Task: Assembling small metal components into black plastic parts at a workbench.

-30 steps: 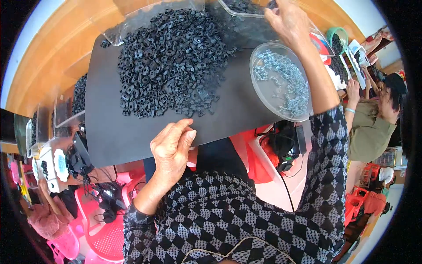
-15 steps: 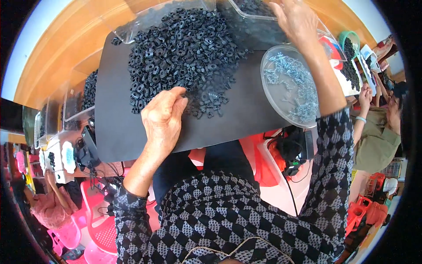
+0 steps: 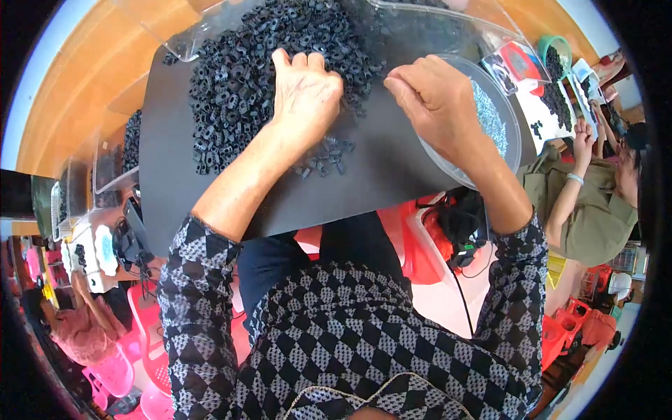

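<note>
A heap of small black plastic parts (image 3: 238, 91) covers much of the dark board in front of me. My left hand (image 3: 306, 91) is over the right half of the heap, back of the hand up and fingers curled; what is under its fingertips is hidden. My right hand (image 3: 437, 98) is closed with the thumb against the fingers, just right of the heap, partly over the round clear tray (image 3: 516, 147). Whatever it holds is out of sight. Small bluish-silver metal pieces (image 3: 490, 115) lie in the tray, too fine to tell exactly. Loose black parts (image 3: 327, 155) lie below my left hand.
Clear plastic bins (image 3: 448, 31) stand along the board's far edge. More black parts fill a bin (image 3: 131, 140) at the left. Cables and a black device (image 3: 462, 231) lie below the board's right side. Other people work at both sides, one in an olive top (image 3: 595, 210).
My right hand has come back from the clear bin at the far right, down and leftward to beside the heap. My left hand has moved away from me and rightward over the black parts.
</note>
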Motion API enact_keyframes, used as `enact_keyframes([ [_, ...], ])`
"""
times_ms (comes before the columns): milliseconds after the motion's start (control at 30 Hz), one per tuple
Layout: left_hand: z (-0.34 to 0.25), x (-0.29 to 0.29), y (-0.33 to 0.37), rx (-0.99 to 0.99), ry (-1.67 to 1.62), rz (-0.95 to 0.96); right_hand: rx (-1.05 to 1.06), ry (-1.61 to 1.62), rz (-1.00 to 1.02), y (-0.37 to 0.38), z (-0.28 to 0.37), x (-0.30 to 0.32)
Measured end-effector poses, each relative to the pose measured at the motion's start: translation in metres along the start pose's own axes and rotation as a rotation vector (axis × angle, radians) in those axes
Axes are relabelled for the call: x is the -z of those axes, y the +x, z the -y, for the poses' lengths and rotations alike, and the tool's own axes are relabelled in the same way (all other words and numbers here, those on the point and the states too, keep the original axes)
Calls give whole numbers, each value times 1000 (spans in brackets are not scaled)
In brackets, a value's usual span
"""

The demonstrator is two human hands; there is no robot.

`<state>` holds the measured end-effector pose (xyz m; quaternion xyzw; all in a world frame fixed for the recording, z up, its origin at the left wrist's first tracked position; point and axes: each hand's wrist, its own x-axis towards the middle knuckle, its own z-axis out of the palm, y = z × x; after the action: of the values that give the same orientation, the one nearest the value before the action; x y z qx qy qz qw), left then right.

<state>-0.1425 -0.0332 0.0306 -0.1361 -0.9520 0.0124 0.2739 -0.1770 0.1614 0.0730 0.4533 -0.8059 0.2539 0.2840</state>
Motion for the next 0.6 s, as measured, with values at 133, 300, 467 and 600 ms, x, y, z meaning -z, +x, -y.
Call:
enact_keyframes([
  [133, -1, -1, 10, -4, 39, 49, 9, 107, 55, -16, 18, -5],
  [300, 3, -6, 10, -27, 22, 73, -68, 201, 138, -42, 39, -14],
  [467, 1, -9, 13, -8, -31, 140, -133, 214, 168, -65, 51, -25],
  [600, 4, -13, 14, -6, -70, 90, -169, 135, 202, -67, 64, -33],
])
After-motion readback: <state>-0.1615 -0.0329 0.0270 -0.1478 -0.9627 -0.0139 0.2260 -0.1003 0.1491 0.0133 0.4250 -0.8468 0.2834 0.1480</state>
